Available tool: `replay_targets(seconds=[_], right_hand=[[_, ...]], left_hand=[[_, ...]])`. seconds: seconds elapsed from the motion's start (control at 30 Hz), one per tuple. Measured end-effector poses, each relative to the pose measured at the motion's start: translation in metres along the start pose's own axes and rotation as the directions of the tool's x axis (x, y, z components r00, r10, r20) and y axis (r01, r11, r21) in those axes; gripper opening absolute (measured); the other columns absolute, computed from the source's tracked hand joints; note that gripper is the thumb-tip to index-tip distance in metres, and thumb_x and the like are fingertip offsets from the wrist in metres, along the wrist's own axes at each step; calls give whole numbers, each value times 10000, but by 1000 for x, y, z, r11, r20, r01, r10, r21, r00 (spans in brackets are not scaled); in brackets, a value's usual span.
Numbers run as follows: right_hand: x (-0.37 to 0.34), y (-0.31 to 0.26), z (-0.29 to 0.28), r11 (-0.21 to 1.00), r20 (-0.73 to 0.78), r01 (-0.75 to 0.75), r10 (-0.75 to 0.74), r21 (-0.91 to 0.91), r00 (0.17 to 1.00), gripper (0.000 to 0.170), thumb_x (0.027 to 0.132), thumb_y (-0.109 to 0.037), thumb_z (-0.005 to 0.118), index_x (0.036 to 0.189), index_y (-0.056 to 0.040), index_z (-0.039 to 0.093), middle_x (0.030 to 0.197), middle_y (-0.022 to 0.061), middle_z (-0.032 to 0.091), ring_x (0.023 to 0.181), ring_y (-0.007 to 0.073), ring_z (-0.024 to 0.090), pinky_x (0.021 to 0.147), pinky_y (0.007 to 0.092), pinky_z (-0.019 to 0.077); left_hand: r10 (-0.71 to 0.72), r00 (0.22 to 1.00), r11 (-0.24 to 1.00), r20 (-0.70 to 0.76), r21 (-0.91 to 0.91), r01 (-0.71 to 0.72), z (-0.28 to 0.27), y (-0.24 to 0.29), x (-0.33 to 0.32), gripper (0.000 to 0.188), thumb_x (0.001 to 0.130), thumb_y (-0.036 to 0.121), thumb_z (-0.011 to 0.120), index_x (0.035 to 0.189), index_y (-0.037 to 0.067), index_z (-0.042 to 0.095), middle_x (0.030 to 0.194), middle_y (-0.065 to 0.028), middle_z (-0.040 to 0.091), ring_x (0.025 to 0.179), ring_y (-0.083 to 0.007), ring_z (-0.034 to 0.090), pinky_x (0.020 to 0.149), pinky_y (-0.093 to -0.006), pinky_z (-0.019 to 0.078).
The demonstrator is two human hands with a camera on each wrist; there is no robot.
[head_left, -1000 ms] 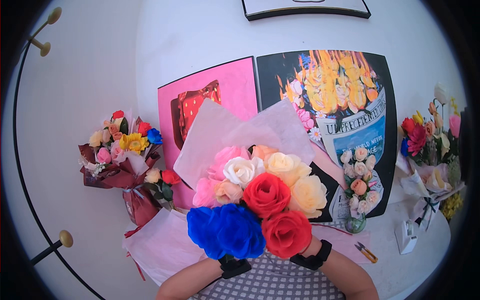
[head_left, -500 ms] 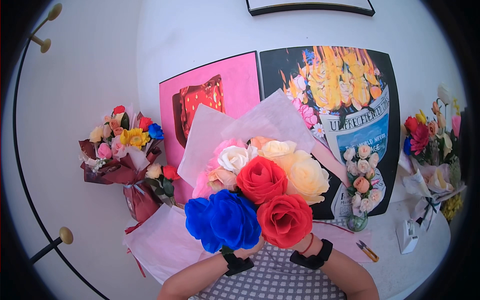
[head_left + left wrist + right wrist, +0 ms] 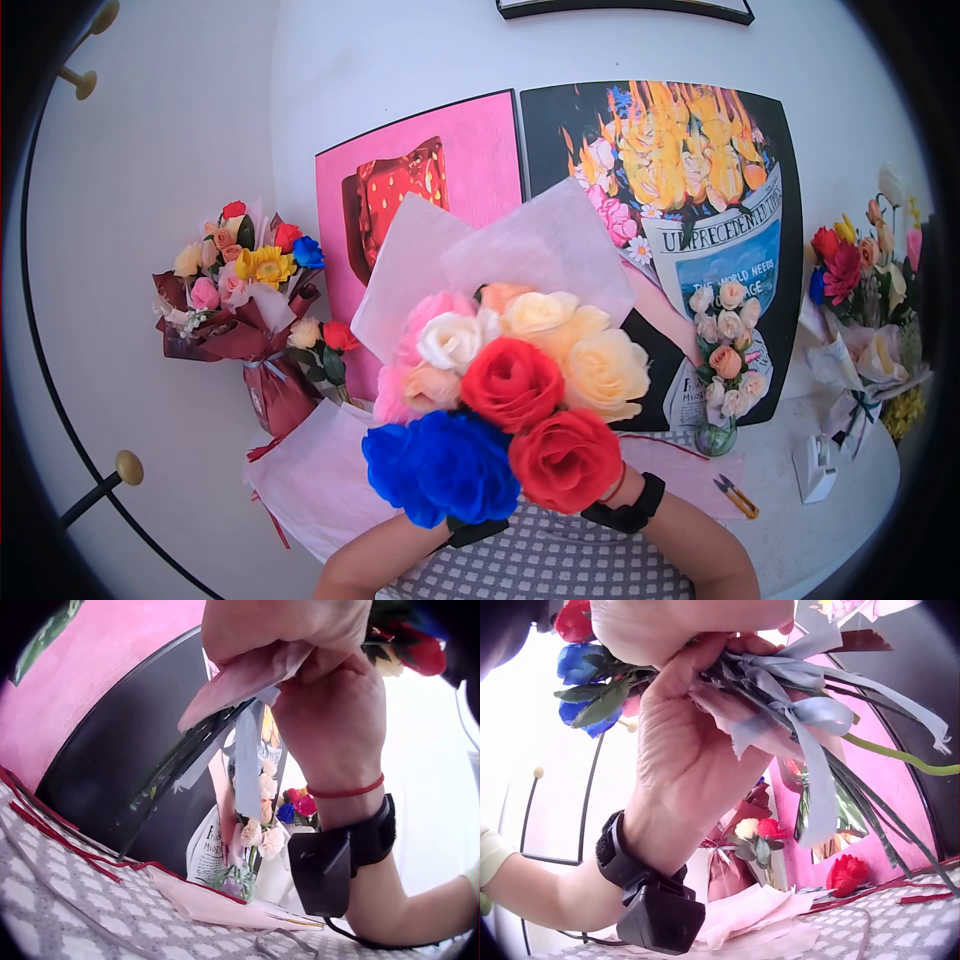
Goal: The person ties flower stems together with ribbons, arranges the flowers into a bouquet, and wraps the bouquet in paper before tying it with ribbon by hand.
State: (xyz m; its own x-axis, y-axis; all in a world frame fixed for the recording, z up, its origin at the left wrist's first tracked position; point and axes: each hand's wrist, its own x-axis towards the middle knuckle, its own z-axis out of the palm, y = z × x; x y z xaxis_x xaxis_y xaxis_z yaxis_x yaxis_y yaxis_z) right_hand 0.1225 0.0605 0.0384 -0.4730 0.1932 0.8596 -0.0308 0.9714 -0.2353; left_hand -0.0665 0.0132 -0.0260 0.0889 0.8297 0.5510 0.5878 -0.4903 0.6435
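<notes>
A flower-arranging corner, home or shop unclear: burgundy-wrapped bouquet (image 3: 272,392), pink wrapping paper (image 3: 318,478) and snips (image 3: 738,498).

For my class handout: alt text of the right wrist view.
A person's left hand and right hand grip a bouquet, its red rose and blue roses at left, its stems tied with pale blue ribbon. A burgundy-wrapped bouquet stands behind.
</notes>
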Motion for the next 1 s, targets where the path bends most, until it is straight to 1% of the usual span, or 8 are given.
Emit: replay_targets(seconds=[0.13,0.33,0.43,0.53,0.67,0.73,0.97,1.0], right_hand=[[4,-17,-7,957,25,173,-171,-233,985,405,888,-319,439,1217,-86,403,1264,97,418,1121,214,441,953,351,360],[1,-9,0,994,-97,19,-9,104,995,350,717,-146,642,1053,-74,572,1122,125,531,1088,329,447,954,414,297],[-5,6,5,937,-143,-82,137,339,980,393,747,-78,605,1120,-27,494,1164,127,480,1082,271,460,932,360,320],[-1,8,-6,721,-19,-231,320,653,947,401,763,-120,624,1115,-8,469,1154,113,461,989,174,490,848,280,377],[2,16,-8,789,-138,-168,304,591,943,370,733,-136,664,1049,-13,516,1079,117,515,895,180,527,791,287,409],[7,7,-17,952,-265,-59,143,302,954,339,681,-135,706,969,-24,567,964,113,578,821,236,571,732,302,447],[9,7,-6,945,-384,-77,203,318,901,265,678,-70,661,934,-37,596,907,121,610,777,285,602,660,321,480],[9,5,-8,978,-403,-18,102,206,909,267,683,-60,645,945,-40,597,919,123,608,782,287,600,668,324,481]], left_hand=[[-2,1000,1000,-13,-24,2,14,9,15,406,794,8,545,1177,23,411,1166,-119,465,1090,-217,462,906,-343,397],[-13,1000,998,-16,-58,12,24,11,16,399,795,8,545,1172,23,414,1158,-118,469,1081,-215,467,899,-341,401],[-27,1000,997,8,-73,27,29,15,16,396,795,9,544,1169,23,415,1154,-118,472,1077,-214,469,895,-340,403],[-32,997,996,70,-86,38,6,4,3,393,795,9,544,1167,23,417,1150,-117,474,1072,-213,472,892,-339,405],[-39,992,992,123,-117,53,14,-1,-3,388,796,9,544,1163,23,419,1145,-117,476,1066,-211,475,887,-338,408],[-44,992,990,121,-125,59,13,-2,-4,386,796,9,543,1161,23,420,1142,-117,478,1063,-211,477,885,-337,410],[-69,995,985,66,-152,78,28,13,11,378,797,9,543,1156,23,423,1133,-116,483,1052,-208,482,876,-335,415],[-73,996,984,55,-158,81,32,23,27,377,797,9,542,1155,23,423,1132,-116,483,1051,-208,483,875,-335,416]])
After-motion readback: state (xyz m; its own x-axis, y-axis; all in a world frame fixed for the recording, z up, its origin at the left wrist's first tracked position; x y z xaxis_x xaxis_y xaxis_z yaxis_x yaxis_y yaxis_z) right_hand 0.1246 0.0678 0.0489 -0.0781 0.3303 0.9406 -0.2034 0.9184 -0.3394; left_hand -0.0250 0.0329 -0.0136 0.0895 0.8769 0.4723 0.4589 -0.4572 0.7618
